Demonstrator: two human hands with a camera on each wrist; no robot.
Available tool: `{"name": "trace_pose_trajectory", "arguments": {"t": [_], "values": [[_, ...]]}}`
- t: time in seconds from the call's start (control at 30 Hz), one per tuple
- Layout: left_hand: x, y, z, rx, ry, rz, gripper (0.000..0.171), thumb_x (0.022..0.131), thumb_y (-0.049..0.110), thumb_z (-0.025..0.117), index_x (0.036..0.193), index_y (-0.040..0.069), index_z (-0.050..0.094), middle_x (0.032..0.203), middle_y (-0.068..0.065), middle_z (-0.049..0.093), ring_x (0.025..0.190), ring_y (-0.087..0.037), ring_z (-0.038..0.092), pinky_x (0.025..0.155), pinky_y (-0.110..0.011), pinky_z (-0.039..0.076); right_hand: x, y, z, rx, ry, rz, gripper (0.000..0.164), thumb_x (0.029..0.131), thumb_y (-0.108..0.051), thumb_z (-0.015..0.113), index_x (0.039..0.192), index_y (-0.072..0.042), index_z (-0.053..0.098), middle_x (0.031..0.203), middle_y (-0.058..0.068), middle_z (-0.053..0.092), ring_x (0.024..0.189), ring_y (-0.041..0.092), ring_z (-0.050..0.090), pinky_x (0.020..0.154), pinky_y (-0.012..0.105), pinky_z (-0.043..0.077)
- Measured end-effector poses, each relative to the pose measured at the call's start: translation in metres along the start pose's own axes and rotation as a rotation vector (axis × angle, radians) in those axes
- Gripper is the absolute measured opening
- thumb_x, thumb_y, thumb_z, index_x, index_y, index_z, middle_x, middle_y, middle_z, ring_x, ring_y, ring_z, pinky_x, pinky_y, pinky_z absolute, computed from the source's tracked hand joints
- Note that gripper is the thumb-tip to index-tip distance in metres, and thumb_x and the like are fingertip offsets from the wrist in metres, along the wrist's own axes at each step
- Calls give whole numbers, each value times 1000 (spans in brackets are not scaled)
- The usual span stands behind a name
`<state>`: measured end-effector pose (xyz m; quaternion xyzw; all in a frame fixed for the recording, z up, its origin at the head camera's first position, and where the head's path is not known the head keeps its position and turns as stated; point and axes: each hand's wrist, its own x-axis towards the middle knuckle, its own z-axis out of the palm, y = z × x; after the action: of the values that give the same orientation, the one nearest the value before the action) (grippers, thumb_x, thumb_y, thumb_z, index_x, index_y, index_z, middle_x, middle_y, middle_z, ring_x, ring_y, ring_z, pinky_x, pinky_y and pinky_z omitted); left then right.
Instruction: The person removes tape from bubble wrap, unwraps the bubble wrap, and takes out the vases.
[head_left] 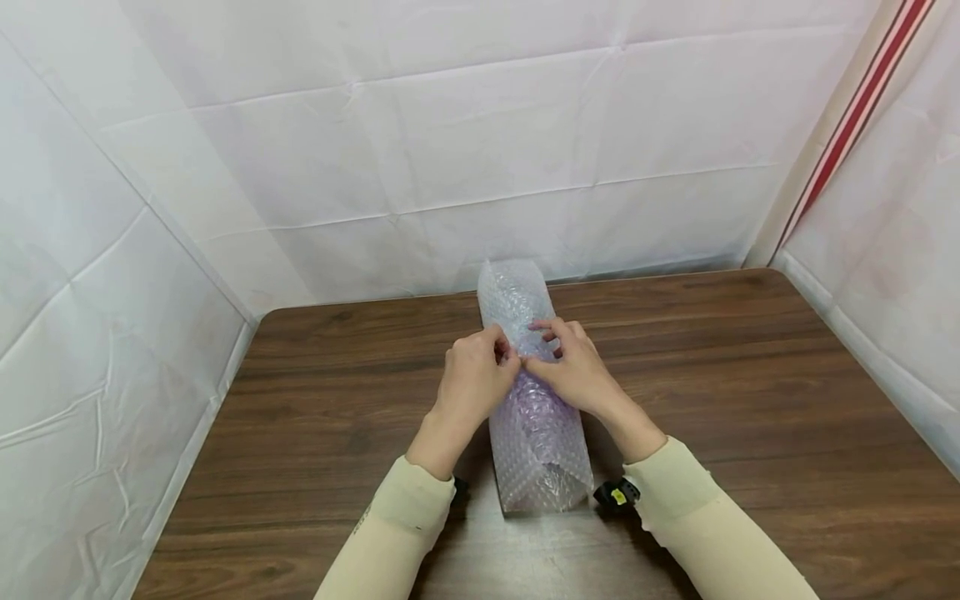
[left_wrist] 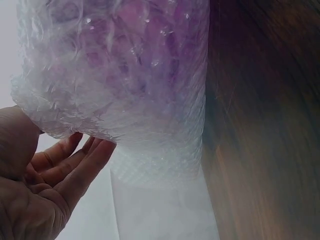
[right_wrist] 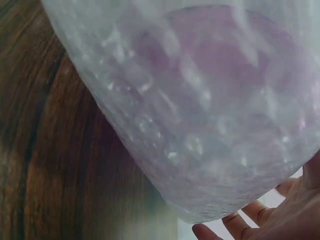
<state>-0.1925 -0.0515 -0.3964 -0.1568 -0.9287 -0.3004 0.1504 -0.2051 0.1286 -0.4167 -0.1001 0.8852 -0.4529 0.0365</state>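
A long bundle of clear bubble wrap [head_left: 536, 433] lies lengthwise on the table, with a rounded purple thing [right_wrist: 215, 55] showing blurred through its layers. My left hand [head_left: 474, 371] pinches the wrap along the top of the bundle, its thumb and forefinger close together; its other fingers show below the wrap in the left wrist view. From the right side, my right hand [head_left: 573, 367] touches the top of the wrap with its thumb, right at the left thumb's tip. Its fingers are spread and slightly bent over the bundle. The purple thing's kind is hidden by the wrap.
The dark wood-grain table [head_left: 337, 417] reaches out on both sides of the bundle. White sheeting [head_left: 450, 150] hangs behind and at both sides, with a red-striped strip [head_left: 855, 133] at the back right corner. A black wrist device [head_left: 618, 494] sits by the right cuff.
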Motion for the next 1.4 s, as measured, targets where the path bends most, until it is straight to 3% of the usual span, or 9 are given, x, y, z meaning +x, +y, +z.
{"name": "trace_pose_trajectory", "arguments": {"t": [0.23, 0.77, 1.07, 1.4], "values": [[-4, 2, 0, -22, 17, -13, 13, 93, 9, 72, 81, 9, 66, 74, -2, 67, 58, -9, 56, 49, -18, 45, -2, 2, 2, 18, -5, 15, 47, 97, -34, 68, 143, -29, 61, 138, 12, 44, 115, 33, 46, 84, 41, 44], [-5, 1, -2, -57, 33, -4, 10, 92, 9, 72, 83, 9, 68, 76, -3, 70, 61, -9, 59, 53, -20, 49, -4, 1, 1, 10, 7, 19, 46, 96, -34, 69, 141, -29, 64, 136, 11, 44, 113, 32, 46, 81, 38, 41], [-6, -4, -9, -120, -14, -52, 10, 93, 12, 72, 84, 12, 69, 83, -2, 74, 73, -12, 67, 61, -24, 55, -5, 0, 2, 12, 16, 12, 46, 96, -35, 69, 141, -29, 65, 134, 11, 45, 112, 31, 46, 82, 37, 41], [-6, -11, -18, -173, -10, -79, 10, 90, 12, 72, 81, 15, 69, 83, -1, 74, 79, -15, 70, 69, -31, 58, -4, -4, 4, 7, 4, 16, 46, 96, -35, 69, 142, -28, 64, 136, 11, 45, 112, 31, 46, 81, 37, 41]]}}
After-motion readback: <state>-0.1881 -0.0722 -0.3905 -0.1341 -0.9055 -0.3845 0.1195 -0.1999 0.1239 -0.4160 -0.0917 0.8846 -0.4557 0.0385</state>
